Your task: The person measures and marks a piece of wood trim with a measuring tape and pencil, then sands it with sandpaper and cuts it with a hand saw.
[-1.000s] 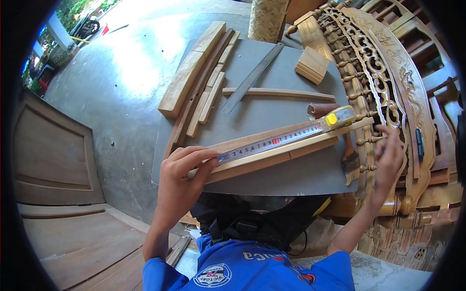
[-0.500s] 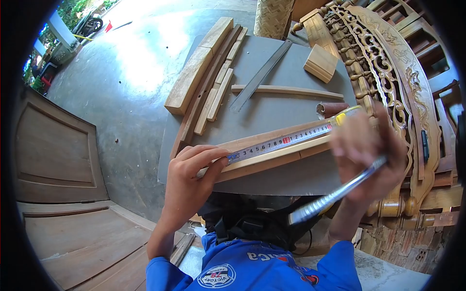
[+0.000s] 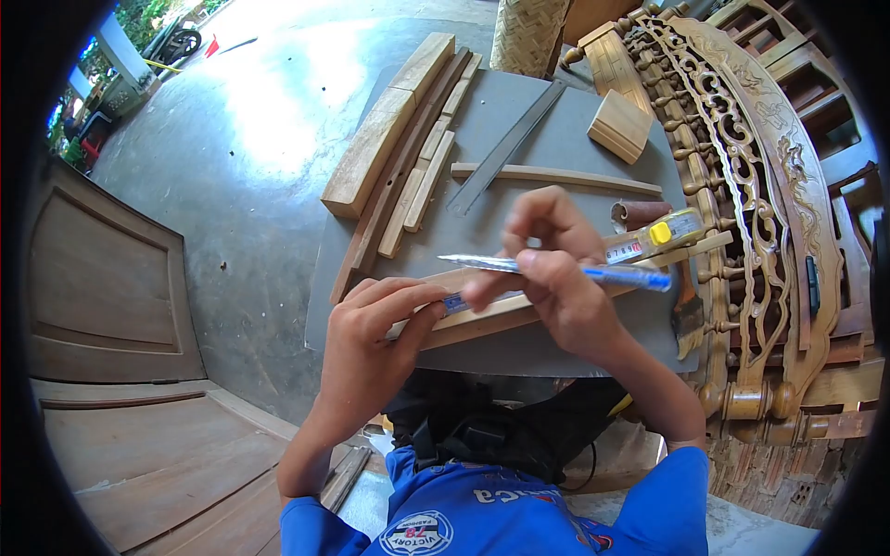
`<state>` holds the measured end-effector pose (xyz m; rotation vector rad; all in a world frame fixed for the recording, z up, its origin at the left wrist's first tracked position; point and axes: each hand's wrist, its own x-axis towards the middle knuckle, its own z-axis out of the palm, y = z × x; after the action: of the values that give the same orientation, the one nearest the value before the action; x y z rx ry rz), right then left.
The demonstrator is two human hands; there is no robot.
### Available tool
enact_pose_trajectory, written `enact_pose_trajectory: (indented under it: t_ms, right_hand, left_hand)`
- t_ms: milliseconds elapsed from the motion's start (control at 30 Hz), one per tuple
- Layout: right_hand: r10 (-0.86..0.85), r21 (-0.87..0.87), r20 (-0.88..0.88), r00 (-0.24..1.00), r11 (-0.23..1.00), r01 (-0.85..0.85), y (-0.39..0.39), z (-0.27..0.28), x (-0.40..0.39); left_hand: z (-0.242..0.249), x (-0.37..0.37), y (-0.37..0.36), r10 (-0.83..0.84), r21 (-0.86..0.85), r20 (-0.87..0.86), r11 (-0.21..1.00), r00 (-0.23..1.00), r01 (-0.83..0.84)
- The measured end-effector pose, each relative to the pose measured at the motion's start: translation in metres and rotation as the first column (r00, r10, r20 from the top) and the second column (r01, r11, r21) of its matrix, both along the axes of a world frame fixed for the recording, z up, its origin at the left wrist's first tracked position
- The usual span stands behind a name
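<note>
My left hand [image 3: 373,335] is closed at the near-left end of a wooden strip [image 3: 487,329], pinching the tape measure's end between thumb and fingers. The blade runs along the wood, its middle hidden behind my other hand. The tape measure [image 3: 684,228], with a clear case and yellow button, rests at the right end. My right hand [image 3: 567,292], slightly blurred, is held above the strip with a blue-and-silver pen [image 3: 632,277] in its fingers. The pen's pointed end is towards the left.
Several wooden pieces [image 3: 387,139] lie along the left of the grey table [image 3: 547,120]. A steel ruler [image 3: 505,148] crosses a thin strip [image 3: 575,176]. A wood block [image 3: 621,125], a sandpaper roll [image 3: 640,214] and a brush [image 3: 688,320] are at the right, beside carved furniture [image 3: 742,185].
My right hand has moved left from the tape measure's case to above the middle of the blade, and the pen has swung to lie nearly level. My left hand stays at the tape's end.
</note>
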<state>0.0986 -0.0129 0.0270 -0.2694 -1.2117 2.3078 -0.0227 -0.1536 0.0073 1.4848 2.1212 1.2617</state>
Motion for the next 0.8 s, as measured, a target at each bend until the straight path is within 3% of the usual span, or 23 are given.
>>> enact_pose_trajectory:
  t_ms: [100,133,233,267,333,400,433,500,533,600,700,800]
  right_hand:
    - [-0.032,0.332,-0.027,0.999,0.942,0.039,0.000,-0.024,-0.012]
    - [-0.081,0.506,-0.001,0.997,0.860,0.070,0.002,-0.027,-0.015]
    - [-0.066,0.399,0.275,0.959,0.916,-0.051,0.001,-0.008,-0.005]
    - [-0.102,0.433,0.279,0.955,0.901,-0.030,0.002,-0.013,-0.006]
    - [-0.185,0.527,0.264,0.947,0.850,0.019,0.005,-0.023,-0.005]
    - [-0.207,0.471,0.155,0.966,0.875,0.112,-0.002,-0.024,-0.008]
    - [-0.203,0.356,0.053,0.978,0.919,0.171,-0.013,-0.018,-0.014]
    - [-0.210,0.351,-0.045,0.977,0.912,0.212,-0.017,-0.020,-0.017]
    - [-0.211,0.467,-0.041,0.977,0.860,0.205,-0.012,-0.026,-0.017]
    - [-0.096,0.567,0.177,0.979,0.824,-0.022,-0.004,-0.018,-0.005]
    - [-0.209,0.762,0.275,0.938,0.642,-0.080,0.001,-0.019,-0.006]
    - [-0.208,0.823,0.187,0.960,0.566,-0.037,0.002,-0.019,-0.012]
  left_hand:
    - [-0.002,-0.001,0.001,-0.014,0.030,0.004,0.999,1.000,0.014]
    - [-0.001,-0.001,0.001,-0.021,0.041,0.008,0.999,1.000,0.020]
    - [-0.002,-0.002,0.000,-0.011,0.012,-0.036,1.000,0.999,0.012]
    - [-0.003,-0.002,0.000,-0.014,0.019,-0.039,1.000,0.999,0.014]
    - [-0.005,-0.002,0.000,-0.015,0.037,-0.042,0.999,0.999,0.016]
    - [-0.005,-0.002,0.001,-0.012,0.067,-0.045,0.998,0.999,0.015]
    - [-0.005,-0.002,0.002,-0.012,0.081,-0.046,0.997,0.999,0.016]
    - [-0.003,-0.002,0.003,-0.019,0.092,-0.051,0.995,0.999,0.024]
    - [-0.003,-0.002,0.003,-0.024,0.098,-0.052,0.995,0.998,0.029]
    - [-0.006,-0.003,0.002,-0.021,0.091,-0.066,0.995,0.998,0.027]
    - [-0.006,-0.003,0.002,-0.018,0.085,-0.074,0.996,0.997,0.025]
    - [-0.006,-0.003,0.002,-0.025,0.089,-0.070,0.996,0.997,0.032]
